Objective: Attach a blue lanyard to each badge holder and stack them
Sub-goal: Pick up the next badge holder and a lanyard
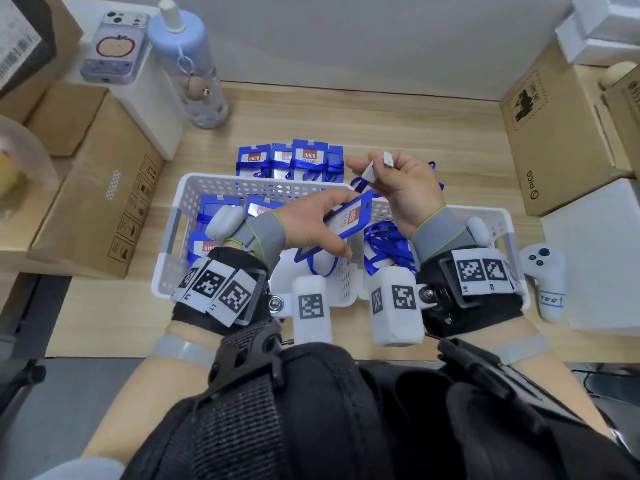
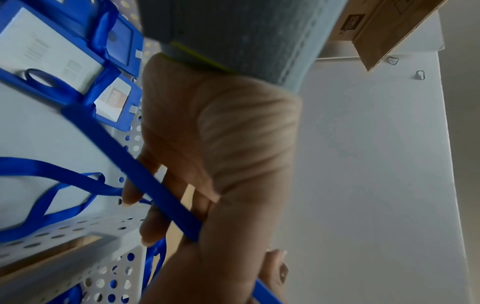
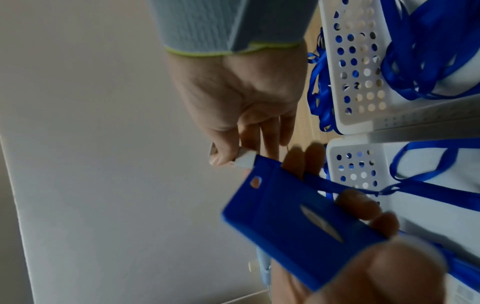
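My left hand (image 1: 322,223) grips a blue badge holder (image 1: 346,220) by its long edges, tilted above a white perforated basket (image 1: 194,188). The right hand (image 1: 391,178) pinches a white lanyard clip (image 1: 377,166) just beyond the holder's top end. In the right wrist view the clip (image 3: 245,161) touches the top edge of the holder (image 3: 293,222), and a blue strap (image 3: 428,191) trails from behind it. Loose blue lanyards (image 1: 388,244) fill the basket's right compartment; bare holders (image 1: 214,209) lie in the left one. A row of finished holders (image 1: 291,161) wrapped in lanyards lies behind the basket.
A blue water bottle (image 1: 194,64) and a phone (image 1: 114,46) stand at the back left. Cardboard boxes flank the desk at left (image 1: 97,188) and right (image 1: 561,133). A white controller (image 1: 543,278) lies right of the basket, beside a white box (image 1: 595,254).
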Motion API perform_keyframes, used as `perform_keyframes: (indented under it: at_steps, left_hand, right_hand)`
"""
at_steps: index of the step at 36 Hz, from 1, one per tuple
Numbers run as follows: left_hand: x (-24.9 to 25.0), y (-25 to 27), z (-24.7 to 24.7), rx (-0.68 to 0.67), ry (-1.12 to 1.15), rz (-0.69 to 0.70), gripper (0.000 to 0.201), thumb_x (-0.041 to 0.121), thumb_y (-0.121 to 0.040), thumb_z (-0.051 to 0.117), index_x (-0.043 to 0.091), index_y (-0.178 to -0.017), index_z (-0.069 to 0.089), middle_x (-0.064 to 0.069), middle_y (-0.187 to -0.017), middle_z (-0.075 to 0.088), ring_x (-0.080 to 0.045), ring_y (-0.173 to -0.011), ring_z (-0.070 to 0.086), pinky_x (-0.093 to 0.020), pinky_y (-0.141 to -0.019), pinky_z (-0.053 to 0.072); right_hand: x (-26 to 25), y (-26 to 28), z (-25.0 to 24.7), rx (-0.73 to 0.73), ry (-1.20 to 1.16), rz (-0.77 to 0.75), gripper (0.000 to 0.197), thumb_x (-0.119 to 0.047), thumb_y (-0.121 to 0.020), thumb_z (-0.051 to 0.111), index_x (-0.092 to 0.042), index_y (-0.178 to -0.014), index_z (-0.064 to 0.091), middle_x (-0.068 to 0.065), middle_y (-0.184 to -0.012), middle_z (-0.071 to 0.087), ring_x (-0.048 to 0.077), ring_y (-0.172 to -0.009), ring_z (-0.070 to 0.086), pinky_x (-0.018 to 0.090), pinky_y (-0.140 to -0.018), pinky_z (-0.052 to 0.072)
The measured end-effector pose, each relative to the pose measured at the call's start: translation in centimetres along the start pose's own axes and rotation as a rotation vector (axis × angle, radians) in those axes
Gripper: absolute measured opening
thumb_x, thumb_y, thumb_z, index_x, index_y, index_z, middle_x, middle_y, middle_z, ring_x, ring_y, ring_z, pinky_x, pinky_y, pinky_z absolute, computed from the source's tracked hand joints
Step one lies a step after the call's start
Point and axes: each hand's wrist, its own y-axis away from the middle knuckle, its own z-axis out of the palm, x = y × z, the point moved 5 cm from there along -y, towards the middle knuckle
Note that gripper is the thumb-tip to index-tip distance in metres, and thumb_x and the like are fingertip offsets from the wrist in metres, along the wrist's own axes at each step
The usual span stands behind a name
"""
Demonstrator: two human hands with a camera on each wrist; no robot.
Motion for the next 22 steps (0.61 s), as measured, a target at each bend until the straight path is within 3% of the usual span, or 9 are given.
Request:
perform_keyframes:
  at_steps: [2,4,7,9,11,13,16,19,22]
  left_hand:
    - [-0.3,-0.2,-0.1,0.012,-0.001,-0.012,0.067,0.004,-0.065,0.077,0.024,-0.123,0.050,0.003,-0.085,0.060,-0.010,-0.073,0.058,-0.030,-0.078,0.052]
    - [-0.6,-0.4,-0.2,0.023,-0.018,-0.015,0.063,-0.002,-0.071,0.073,0.022,-0.124,0.050,0.006,-0.081,0.058,-0.003,-0.066,0.056,-0.023,-0.073,0.051]
    - [-0.9,-0.4,-0.4,0.032,-0.012,-0.025,0.064,-0.002,-0.072,0.072,0.019,-0.128,0.048,0.004,-0.087,0.058,-0.008,-0.071,0.055,-0.026,-0.076,0.051]
    - [-1.1,-0.3,-0.6,0.033,0.006,-0.038,0.063,-0.002,-0.073,0.072,0.016,-0.128,0.048,0.004,-0.086,0.057,-0.009,-0.072,0.054,-0.026,-0.076,0.050]
    - [-1.0,-0.1,-0.5,0.022,0.047,-0.029,0.067,0.003,-0.066,0.076,0.017,-0.127,0.049,-0.003,-0.096,0.060,-0.011,-0.075,0.055,-0.028,-0.079,0.050]
    - [-0.5,0.1,-0.4,0.007,0.118,0.017,0.063,0.008,-0.058,0.070,0.023,-0.117,0.052,-0.010,-0.109,0.059,-0.007,-0.072,0.056,-0.025,-0.076,0.051]
    - [0.9,0.5,-0.5,-0.001,0.315,0.144,0.059,0.002,-0.056,0.065,0.026,-0.109,0.053,0.000,-0.103,0.056,0.001,-0.061,0.052,-0.015,-0.062,0.047]
    - [2.2,0.5,-0.7,-0.005,0.488,0.294,0.064,0.009,-0.051,0.069,0.023,-0.112,0.055,0.010,-0.094,0.060,-0.006,-0.066,0.047,-0.016,-0.063,0.043]
    - [3.2,0.4,-0.8,0.009,0.580,0.378,0.064,0.012,-0.051,0.066,0.019,-0.114,0.052,0.006,-0.092,0.061,-0.008,-0.069,0.047,-0.019,-0.068,0.042]
  right_hand:
    - [-0.6,-0.1,-0.4,0.036,-0.059,-0.022,0.011,-0.012,-0.095,0.044,-0.012,-0.085,0.048,-0.004,-0.065,0.072,0.008,-0.070,0.069,0.022,-0.072,0.052]
    - [-1.2,0.0,-0.7,0.066,-0.107,-0.054,0.012,-0.016,-0.097,0.040,-0.013,-0.087,0.046,-0.001,-0.060,0.071,0.012,-0.066,0.069,0.028,-0.074,0.054]
    - [-1.6,-0.1,-1.1,0.104,-0.230,-0.082,0.016,-0.020,-0.099,0.035,-0.011,-0.090,0.045,-0.001,-0.051,0.063,0.015,-0.054,0.065,0.029,-0.060,0.056]
    - [-1.7,-0.2,-1.6,0.142,-0.312,-0.089,0.020,-0.023,-0.100,0.034,-0.012,-0.087,0.046,-0.005,-0.045,0.050,0.010,-0.038,0.048,0.024,-0.046,0.048]
    - [-1.7,-0.5,-2.0,0.158,-0.356,-0.096,0.022,-0.025,-0.100,0.034,-0.013,-0.084,0.045,-0.006,-0.043,0.043,0.005,-0.032,0.031,0.018,-0.037,0.034]
    - [-1.4,-0.7,-2.2,0.159,-0.335,-0.088,0.023,-0.025,-0.100,0.033,-0.014,-0.083,0.044,-0.007,-0.043,0.043,0.003,-0.030,0.024,0.014,-0.035,0.023]
    - [-0.5,-0.8,-1.9,0.123,-0.245,-0.034,0.025,-0.024,-0.101,0.031,-0.014,-0.081,0.042,-0.005,-0.050,0.053,0.003,-0.029,0.022,0.012,-0.034,0.018]
    - [0.7,-0.7,-0.9,0.034,-0.170,0.036,0.027,-0.022,-0.101,0.029,-0.014,-0.079,0.042,-0.006,-0.052,0.055,0.002,-0.028,0.021,0.011,-0.033,0.017]
    - [1.6,-0.2,0.5,-0.106,-0.081,0.121,0.020,-0.019,-0.100,0.031,-0.012,-0.087,0.045,-0.009,-0.047,0.055,0.002,-0.027,0.022,0.010,-0.033,0.016]
